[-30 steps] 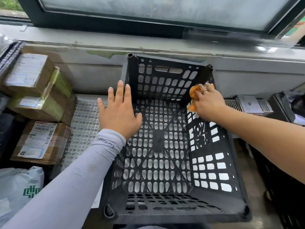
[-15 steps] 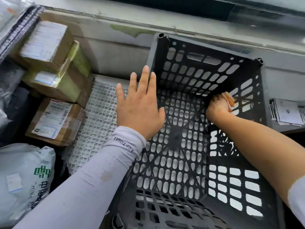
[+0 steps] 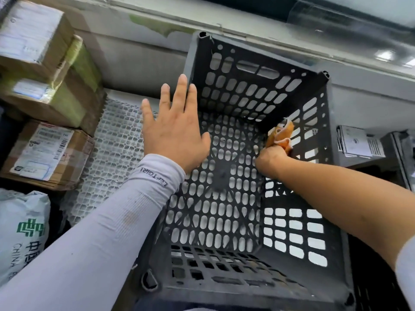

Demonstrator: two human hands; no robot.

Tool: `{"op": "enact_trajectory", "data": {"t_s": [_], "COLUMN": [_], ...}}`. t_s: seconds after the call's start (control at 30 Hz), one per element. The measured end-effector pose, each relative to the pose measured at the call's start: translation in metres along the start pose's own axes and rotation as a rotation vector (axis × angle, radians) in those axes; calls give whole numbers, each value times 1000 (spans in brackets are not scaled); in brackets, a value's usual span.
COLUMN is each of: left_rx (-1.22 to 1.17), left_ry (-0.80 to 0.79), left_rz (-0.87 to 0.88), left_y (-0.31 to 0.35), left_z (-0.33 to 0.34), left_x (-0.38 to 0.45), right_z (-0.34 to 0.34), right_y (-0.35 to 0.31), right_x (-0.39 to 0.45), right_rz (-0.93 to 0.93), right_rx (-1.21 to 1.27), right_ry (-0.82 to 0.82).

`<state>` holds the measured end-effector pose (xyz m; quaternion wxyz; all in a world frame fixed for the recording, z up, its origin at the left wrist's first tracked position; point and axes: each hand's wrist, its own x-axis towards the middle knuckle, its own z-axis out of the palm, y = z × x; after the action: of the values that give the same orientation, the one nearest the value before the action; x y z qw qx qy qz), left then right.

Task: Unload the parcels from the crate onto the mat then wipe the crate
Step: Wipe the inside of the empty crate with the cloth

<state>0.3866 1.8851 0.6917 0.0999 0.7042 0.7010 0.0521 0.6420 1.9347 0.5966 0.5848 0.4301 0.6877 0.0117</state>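
Note:
The black perforated crate (image 3: 251, 63) stands in front of me with nothing inside it. My left hand (image 3: 174, 131) lies flat, fingers spread, on the crate's left rim. My right hand (image 3: 272, 156) is down inside the crate, closed around an orange cloth (image 3: 281, 136) pressed into the far right corner near the floor. A white mesh mat (image 3: 114, 149) lies left of the crate. Cardboard parcels (image 3: 45, 151) are stacked at the mat's left edge, with a taped box (image 3: 58, 97) above them.
A white China Post mail bag (image 3: 22, 232) lies at the lower left. A grey wall ledge (image 3: 157, 23) runs behind the crate. Small white cartons (image 3: 357, 142) sit on a surface to the right of the crate.
My right hand with the cloth went from the crate's top right rim down into the far right corner. My view moved closer and lower. My left hand stayed on the left rim.

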Motion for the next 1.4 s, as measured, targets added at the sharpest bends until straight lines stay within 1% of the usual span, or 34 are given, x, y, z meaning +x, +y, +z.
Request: {"op": "enact_trajectory", "data": {"t_s": [0.07,0.17,0.27,0.3,0.37,0.4,0.43,0.5,0.53,0.6,0.83,0.97,1.13,1.2,1.27,1.33,1.4], "left_rx": [-12,-29,-42,-45,-40,-35,-34,-34,-35,-38,-38,-30,-29,-29,-27,-22,-13], "left_ry": [-8,-20,-12,-10,-2,1,2,1,1,3,9,13,11,11,15,14,10], "left_rz": [3,6,12,15,19,22,25,29,31,33,36,30,26,26,24,24,24], "left_y": [0,0,-1,-1,-1,-1,-1,0,0,-1,-1,-2,-2,-1,-1,-1,-1], "left_z": [-1,-1,-1,-1,-1,-1,-1,-1,-1,-1,2,2,3,3,4,4,4], "left_x": [0,1,1,1,0,-1,-1,-1,-1,-1,-1,0,0,0,0,-1,-1], "right_z": [8,23,37,42,53,58,66,77,77,75,61,43,-11,-25,-29,-24,-7], "right_y": [-13,-42,-71,-81,-96,-99,-98,-87,-78,-66,-41,-5,55,69,74,71,62], "right_x": [-23,-64,-102,-112,-121,-120,-116,-103,-97,-80,-47,-24,-3,6,14,23,30], "right_rz": [-120,-274,-440,-484,-523,-492,-440,-351,-321,-284,-147,9,230,239,163,40,-13], "right_rx": [-9,-28,-49,-78,-232,-314,-360,-374,-357,-299,-243,-190,-185,-116,-76,-61,-163], "right_ry": [-57,-221,-315,-353,-398,-384,-335,-232,-213,-208,-171,-33,132,230,314,278,143]}}
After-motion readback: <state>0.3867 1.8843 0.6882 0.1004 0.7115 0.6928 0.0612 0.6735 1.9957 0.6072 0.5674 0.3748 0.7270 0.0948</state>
